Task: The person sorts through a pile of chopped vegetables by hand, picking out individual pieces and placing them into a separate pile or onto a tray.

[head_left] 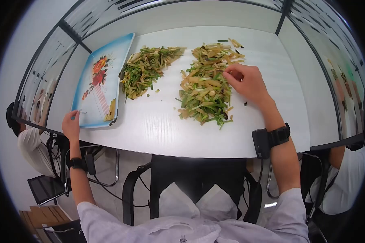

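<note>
My left hand (71,124) is pinched closed at the near left corner of a blue-rimmed tray (78,97) with printed flowers; anything between its fingertips is too small to name. At the right edge of the larger pile of chopped green and yellowish vegetable strips (207,91), my right hand (249,83) has its fingers pressed together in a pinch. What they hold, if anything, is hidden. A second pile of similar cut vegetables (144,73) lies between the tray and the larger pile, against the tray's right side. A yellow-brown strip (110,110) rests inside the tray's near right corner.
The white table (150,129) has partition panels (182,16) at the back and sides. A few loose strips (235,43) lie beyond the larger pile. A black chair (198,174) stands at the near edge. Other people (36,150) sit on both sides past the panels.
</note>
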`<state>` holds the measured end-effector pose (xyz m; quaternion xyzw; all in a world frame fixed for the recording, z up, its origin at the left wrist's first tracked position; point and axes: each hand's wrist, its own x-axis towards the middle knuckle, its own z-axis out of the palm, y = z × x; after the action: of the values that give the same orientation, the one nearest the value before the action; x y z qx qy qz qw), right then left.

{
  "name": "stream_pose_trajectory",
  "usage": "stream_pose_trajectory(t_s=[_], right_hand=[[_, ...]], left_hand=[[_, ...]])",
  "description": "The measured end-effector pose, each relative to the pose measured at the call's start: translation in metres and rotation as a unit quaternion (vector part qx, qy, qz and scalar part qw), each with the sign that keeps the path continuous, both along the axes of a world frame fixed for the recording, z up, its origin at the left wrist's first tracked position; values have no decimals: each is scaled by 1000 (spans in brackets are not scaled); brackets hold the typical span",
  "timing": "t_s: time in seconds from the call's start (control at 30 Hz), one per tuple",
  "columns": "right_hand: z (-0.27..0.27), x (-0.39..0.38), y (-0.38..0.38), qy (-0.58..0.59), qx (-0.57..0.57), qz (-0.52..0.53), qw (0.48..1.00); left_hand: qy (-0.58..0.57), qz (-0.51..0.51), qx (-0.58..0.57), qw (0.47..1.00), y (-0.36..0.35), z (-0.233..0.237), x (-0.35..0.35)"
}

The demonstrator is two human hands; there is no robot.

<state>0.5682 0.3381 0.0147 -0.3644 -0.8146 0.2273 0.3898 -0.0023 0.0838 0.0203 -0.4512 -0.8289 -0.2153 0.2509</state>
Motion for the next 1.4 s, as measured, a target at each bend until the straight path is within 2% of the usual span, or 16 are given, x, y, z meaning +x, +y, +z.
stream_pose_trajectory(t_s=[0.03,0.1,0.2,0.3,0.33,0.4,0.53,0.6,0.67,0.73,1.07,1.13,1.17,1.3,1.37,1.4], right_hand=[[2,0,-1,0,1,1,1000],[6,2,-2,-46,-31,-21,998],[4,1,-1,-22,-27,-8,999],[4,-1,-1,-24,-28,-2,999],[3,0,-1,-29,-30,-7,999],[4,0,-1,-36,-25,-8,999],[2,-1,0,-23,-50,-14,998],[2,0,0,-38,-31,-11,999],[1,0,1,-40,-23,-16,999],[2,0,0,-26,-17,-7,1000],[3,-1,-2,-17,25,6,1000],[1,0,-2,-9,27,9,1000],[1,0,-2,-16,13,8,1000],[2,0,-2,-43,-11,-14,999],[3,0,-3,-41,-15,-11,999],[2,-1,-2,-41,-16,-10,999]], left_hand=[[0,1,1,1000,-8,-9,-19],[-24,104,-84,991,-13,-17,-33],[28,65,-75,995,-10,-17,-23],[98,-72,-61,991,14,1,39],[93,-78,-62,991,25,4,64],[73,-236,-10,969,43,10,118],[-146,-368,-76,915,63,14,236],[-268,-382,-145,873,73,11,274],[-142,-424,-98,889,82,-4,293],[-125,-421,-78,895,89,-7,303],[-236,-428,-82,868,96,-11,305],[-364,-394,-79,840,96,-12,304],[-370,-387,-69,842,94,-10,306],[-310,-421,-79,849,93,-18,301],[-169,-427,-75,885,93,-15,308],[-170,-427,-76,885,92,-15,308]])
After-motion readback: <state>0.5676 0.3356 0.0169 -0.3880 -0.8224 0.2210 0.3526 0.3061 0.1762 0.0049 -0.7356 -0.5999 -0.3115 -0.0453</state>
